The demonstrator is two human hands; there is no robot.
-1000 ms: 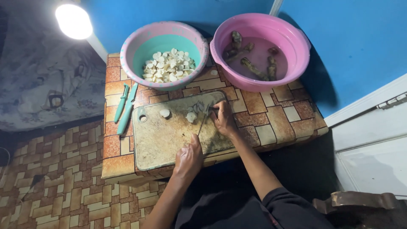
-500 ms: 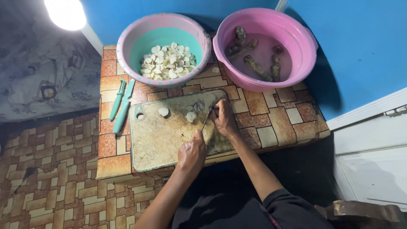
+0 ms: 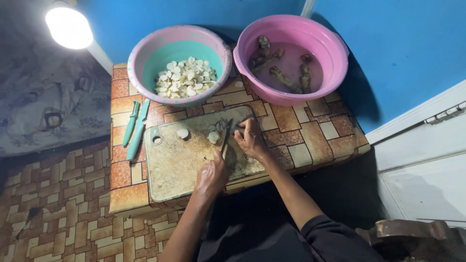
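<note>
At centre frame, your left hand (image 3: pixel 212 173) closes its fingers around the handle of a knife (image 3: pixel 226 137), the dark blade angled up toward the piece your right hand (image 3: pixel 251 140) pins to the cutting board (image 3: pixel 179 165). That right hand's fingers curl down over a small dark-skinned root piece (image 3: pixel 222 125), half hidden beneath them, near the board's upper edge. Two pale cut slices (image 3: pixel 182 133) lie just beside it on the board.

Upper left of the frame, a pink-rimmed basin with a teal inside (image 3: pixel 145 53) holds a heap of white slices (image 3: pixel 185 80). Upper right, a pink basin (image 3: pixel 335 48) holds several dark unpeeled roots (image 3: pixel 284 78) in cloudy water. Two teal-handled tools (image 3: pixel 135 127) rest on the tiled tabletop (image 3: pixel 310 131) left of the board.

The piece looks small, firm and probably wet, so it may slide or roll under the blade; it is best held from above at the end away from the knife, fingertips tucked back.
</note>
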